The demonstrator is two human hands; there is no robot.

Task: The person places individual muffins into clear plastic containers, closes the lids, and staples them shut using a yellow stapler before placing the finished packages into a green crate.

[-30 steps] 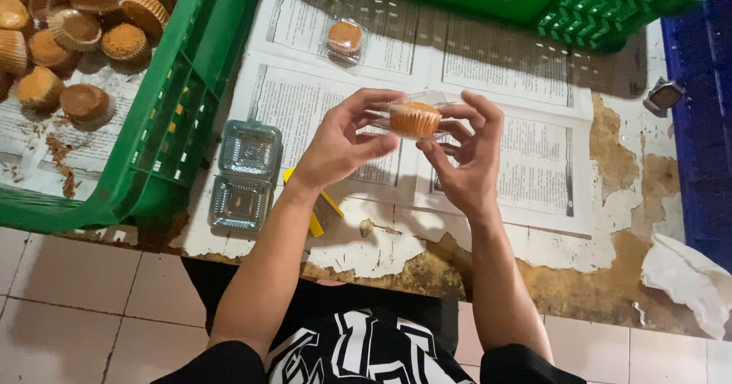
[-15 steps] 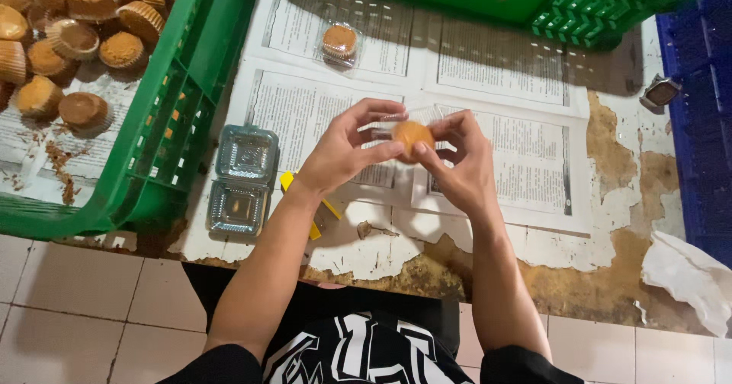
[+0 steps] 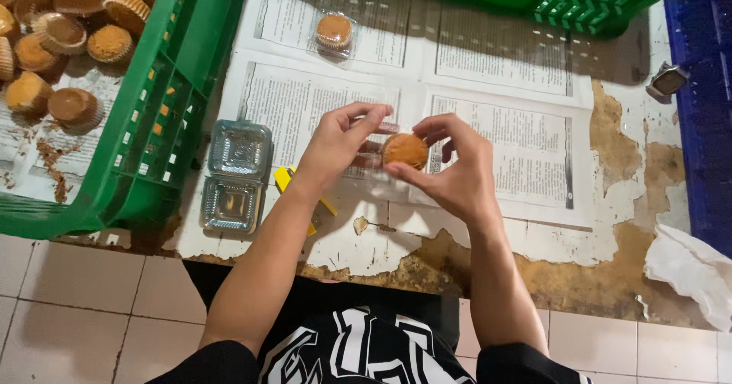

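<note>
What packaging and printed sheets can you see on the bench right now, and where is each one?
Clear clamshell: between left hand and right hand, round brown cake inside.
Packed clear box: top centre on the paper, one cake inside.
Empty clamshell: open, beside the green crate.
Newspaper sheets: white, grey print, covering the bench.

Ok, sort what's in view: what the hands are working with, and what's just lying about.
In hand:
- left hand and right hand, both on one small brown cake
- its clear plastic box, hard to make out

Lying about:
- packed cake
- empty clear boxes
- green crate of cakes
- newspaper
- yellow object
</note>
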